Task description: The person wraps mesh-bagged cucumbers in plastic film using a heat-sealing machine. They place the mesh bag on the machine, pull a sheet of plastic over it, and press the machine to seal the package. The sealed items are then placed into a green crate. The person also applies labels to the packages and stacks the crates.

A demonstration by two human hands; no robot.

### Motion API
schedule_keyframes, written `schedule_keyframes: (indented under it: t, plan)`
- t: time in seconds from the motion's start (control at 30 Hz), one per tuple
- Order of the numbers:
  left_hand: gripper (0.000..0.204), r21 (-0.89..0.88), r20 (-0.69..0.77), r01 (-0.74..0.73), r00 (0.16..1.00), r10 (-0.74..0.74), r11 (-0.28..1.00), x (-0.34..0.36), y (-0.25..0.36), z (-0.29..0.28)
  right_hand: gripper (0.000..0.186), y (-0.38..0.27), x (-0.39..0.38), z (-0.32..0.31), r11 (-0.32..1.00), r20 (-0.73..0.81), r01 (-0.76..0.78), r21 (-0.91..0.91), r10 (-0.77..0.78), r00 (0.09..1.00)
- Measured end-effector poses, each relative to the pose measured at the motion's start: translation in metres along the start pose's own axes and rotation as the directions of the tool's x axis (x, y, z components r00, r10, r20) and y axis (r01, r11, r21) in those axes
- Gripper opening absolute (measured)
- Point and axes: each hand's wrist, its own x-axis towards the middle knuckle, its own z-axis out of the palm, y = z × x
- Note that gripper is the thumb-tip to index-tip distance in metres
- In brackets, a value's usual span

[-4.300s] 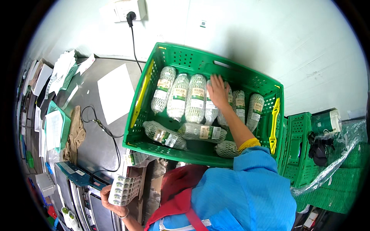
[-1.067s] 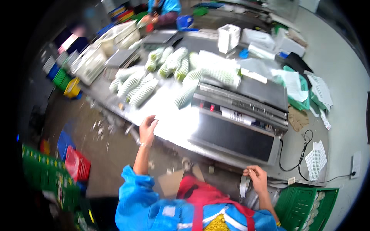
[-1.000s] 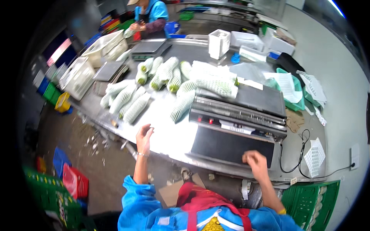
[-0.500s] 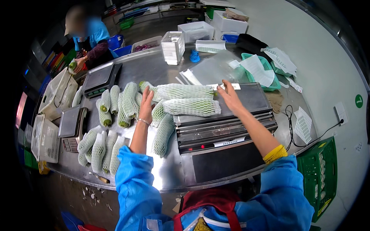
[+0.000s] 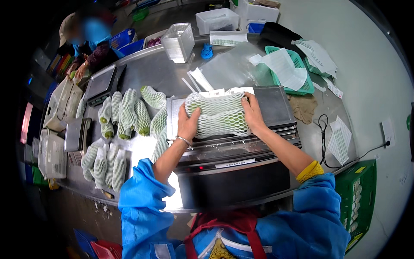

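Observation:
My left hand [image 5: 188,124] and my right hand [image 5: 253,114] are closed round the two ends of a pair of long green vegetables in white foam net sleeves [image 5: 221,115]. The pair lies side by side, crosswise, over the top of a film-wrapping machine [image 5: 235,156]; I cannot tell whether it rests there or hangs just above. Just beyond my fingers, white labels [image 5: 221,92] show on the machine's top. Left of my left hand, more netted green vegetables [image 5: 127,110] lie on the steel table [image 5: 161,73], with another group [image 5: 110,166] nearer me.
Two scales [image 5: 100,87] [image 5: 76,134] stand at the left. At the back are stacked clear trays [image 5: 179,43], a blue crumpled item [image 5: 207,51] and a teal basket [image 5: 307,86] with papers. A black cable [image 5: 324,142] lies on the right. A co-worker [image 5: 92,47] handles a green vegetable at far left.
My hands have gone from open beside the netted pair to gripping its ends. The pair now sits over the machine's middle, clear of the other vegetables. The view has shifted.

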Motion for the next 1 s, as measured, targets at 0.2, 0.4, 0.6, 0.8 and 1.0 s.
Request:
schedule_keyframes:
  t: [0.2, 0.4, 0.6, 0.8, 1.0]
  plan:
    - [0.080, 0.346, -0.155, -0.227, 0.943, 0.294, 0.910, -0.013, 0.016, -0.032, 0.035, -0.001, 0.019, -0.031, 0.992, 0.205, 0.015, 0.127, -0.041, 0.978]
    - [0.037, 0.727, 0.644, -0.680, 0.723, 0.251, 0.093, -0.094, 0.081, -0.111, 0.045, -0.035, -0.007, -0.146, 0.409, 0.822, 0.894, -0.186, -0.434, 0.369]
    - [0.040, 0.482, 0.872, -0.864, 0.489, -0.009, -0.146, -0.075, 0.081, -0.108, 0.046, -0.036, -0.014, -0.146, 0.176, 0.989, 0.984, -0.035, -0.133, 0.059]
    - [0.032, 0.390, 0.920, -0.921, 0.391, 0.034, 0.012, -0.058, 0.050, -0.082, 0.047, -0.017, -0.014, -0.166, 0.302, 0.982, 0.946, -0.120, -0.103, 0.157]
    - [0.014, 0.467, 0.675, -0.700, 0.677, 0.293, 0.540, -0.067, 0.032, -0.071, 0.031, -0.014, -0.013, -0.156, 0.375, 0.964, 0.922, -0.099, -0.193, 0.182]
